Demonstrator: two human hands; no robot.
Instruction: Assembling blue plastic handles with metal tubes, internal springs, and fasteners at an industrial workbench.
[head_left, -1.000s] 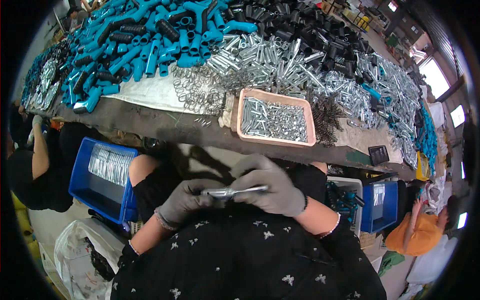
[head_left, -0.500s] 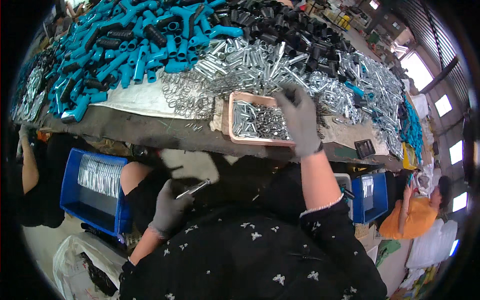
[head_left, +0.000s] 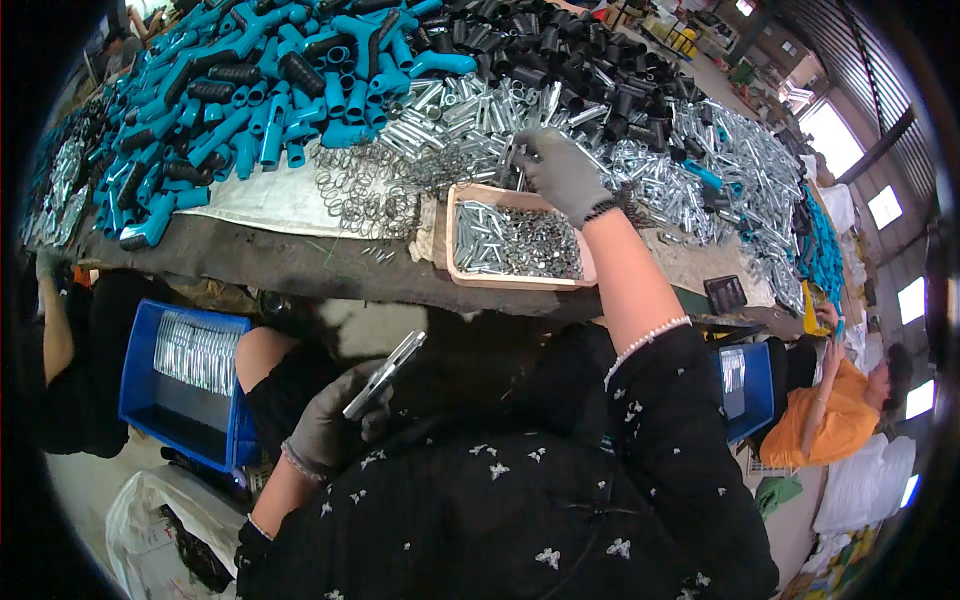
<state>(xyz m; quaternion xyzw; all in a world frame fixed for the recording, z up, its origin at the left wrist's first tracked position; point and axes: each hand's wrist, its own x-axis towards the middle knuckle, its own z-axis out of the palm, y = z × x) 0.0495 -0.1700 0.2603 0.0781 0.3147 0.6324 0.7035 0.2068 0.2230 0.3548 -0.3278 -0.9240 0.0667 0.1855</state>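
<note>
My gloved left hand (head_left: 342,425) is closed around a shiny metal tube (head_left: 388,372), held tilted in front of my lap. My gloved right hand (head_left: 563,175) reaches over the table, its fingers bent together beside the pile of silver metal tubes (head_left: 450,118). What its fingertips hold, if anything, I cannot make out. Under that wrist stands a pale pink tray (head_left: 452,245) with metal pins (head_left: 482,235) on its left side and many small metal parts (head_left: 545,243) on its right. Loose wire springs (head_left: 365,190) lie left of the tray.
Teal angled tubes (head_left: 270,130) heap up at the far left, black sleeves (head_left: 540,50) at the back. A blue bin (head_left: 190,400) with stacked metal parts stands left of my knee; another blue bin (head_left: 745,395) is at the right. A person in orange (head_left: 835,415) sits further right.
My right hand has moved left and farther away, from over the tray to the edge of the tube pile. My left hand has turned the metal tube steeper and brought it slightly right.
</note>
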